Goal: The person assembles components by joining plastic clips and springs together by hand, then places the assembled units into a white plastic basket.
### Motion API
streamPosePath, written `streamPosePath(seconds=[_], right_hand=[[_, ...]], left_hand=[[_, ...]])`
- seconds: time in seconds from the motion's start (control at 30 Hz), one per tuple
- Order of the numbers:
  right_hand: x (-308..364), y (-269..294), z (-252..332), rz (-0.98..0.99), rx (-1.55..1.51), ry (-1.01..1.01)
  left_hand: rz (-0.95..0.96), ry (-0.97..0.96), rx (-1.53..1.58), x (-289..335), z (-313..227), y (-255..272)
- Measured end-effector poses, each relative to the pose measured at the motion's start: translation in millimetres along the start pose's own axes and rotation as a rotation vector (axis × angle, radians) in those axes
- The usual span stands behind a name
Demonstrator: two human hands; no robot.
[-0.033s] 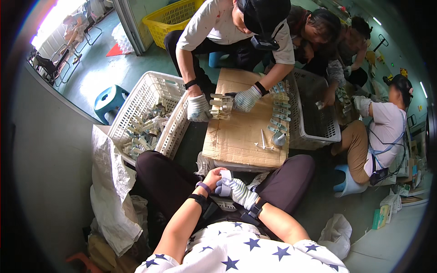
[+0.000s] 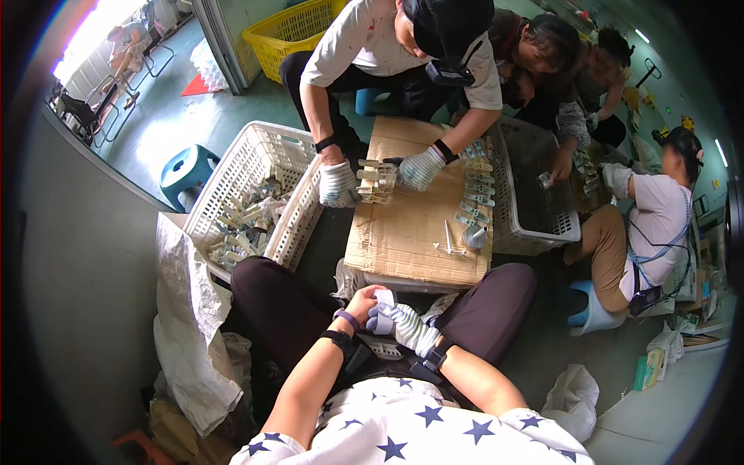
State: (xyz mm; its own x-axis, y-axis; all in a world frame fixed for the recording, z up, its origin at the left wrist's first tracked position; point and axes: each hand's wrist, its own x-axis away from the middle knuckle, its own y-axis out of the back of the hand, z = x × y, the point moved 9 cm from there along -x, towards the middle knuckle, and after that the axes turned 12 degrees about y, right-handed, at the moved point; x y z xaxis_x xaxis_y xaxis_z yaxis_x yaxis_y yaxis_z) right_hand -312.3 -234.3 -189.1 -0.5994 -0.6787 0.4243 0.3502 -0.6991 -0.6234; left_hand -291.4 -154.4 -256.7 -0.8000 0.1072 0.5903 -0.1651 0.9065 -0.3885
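Observation:
Low in front of my body, between my knees, my hands are close together on a white strip-like piece [image 2: 384, 297], perhaps tape. My bare left hand [image 2: 363, 302] pinches its upper end. My right hand [image 2: 413, 328], in a striped work glove, has its fingers closed on the lower part; the gloved fingers partly hide it. Just beyond my hands lies a brown cardboard work surface [image 2: 411, 248]. On it, a co-worker's gloved hands [image 2: 422, 169] hold several pale clips [image 2: 376, 180] at the left edge. More clips [image 2: 478, 190] stand in a row along the right edge.
A white basket [image 2: 291, 225] with clips and parts stands at the left, another basket [image 2: 535, 236] at the right. A grey conical piece [image 2: 474, 236] and small white sticks [image 2: 448, 236] lie on the cardboard. A blue stool [image 2: 186, 172] is far left. Other people sit at the right.

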Motion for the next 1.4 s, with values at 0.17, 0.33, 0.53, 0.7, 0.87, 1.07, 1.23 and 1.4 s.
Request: streamPosePath(seconds=[0.17, 0.33, 0.53, 0.7, 0.87, 1.07, 1.23, 1.4], right_hand=[[0.9, -2.5, 0.3, 0.003, 0.007, -0.010], [0.0, 0.3, -0.2, -0.003, 0.010, -0.006], [-0.5, 1.0, 0.0, -0.003, 0.006, 0.005], [0.2, 0.0, -0.2, -0.004, 0.011, -0.003], [0.1, -0.5, -1.1, 0.006, 0.012, -0.002], [-1.1, 4.6, -2.7, -0.007, 0.006, -0.009], [-0.1, -0.6, 2.6, -0.006, 0.017, -0.006], [1.1, 1.3, 3.9, -0.013, 0.023, -0.001]], left_hand=[[0.004, 0.004, 0.037, -3.5, 6.0, 4.5], [0.022, -0.006, 0.044, -6.1, 7.1, 3.7], [0.010, 0.008, 0.032, -4.6, 4.9, 2.1], [-0.001, 0.002, 0.021, -4.2, 5.2, 3.5], [0.003, 0.012, 0.049, -4.0, 7.3, 4.1], [-0.018, 0.006, 0.004, -5.6, 6.0, 4.1], [-0.002, 0.016, 0.039, -2.3, 3.0, 2.5], [0.017, 0.008, 0.063, -3.9, 3.5, -0.2]])
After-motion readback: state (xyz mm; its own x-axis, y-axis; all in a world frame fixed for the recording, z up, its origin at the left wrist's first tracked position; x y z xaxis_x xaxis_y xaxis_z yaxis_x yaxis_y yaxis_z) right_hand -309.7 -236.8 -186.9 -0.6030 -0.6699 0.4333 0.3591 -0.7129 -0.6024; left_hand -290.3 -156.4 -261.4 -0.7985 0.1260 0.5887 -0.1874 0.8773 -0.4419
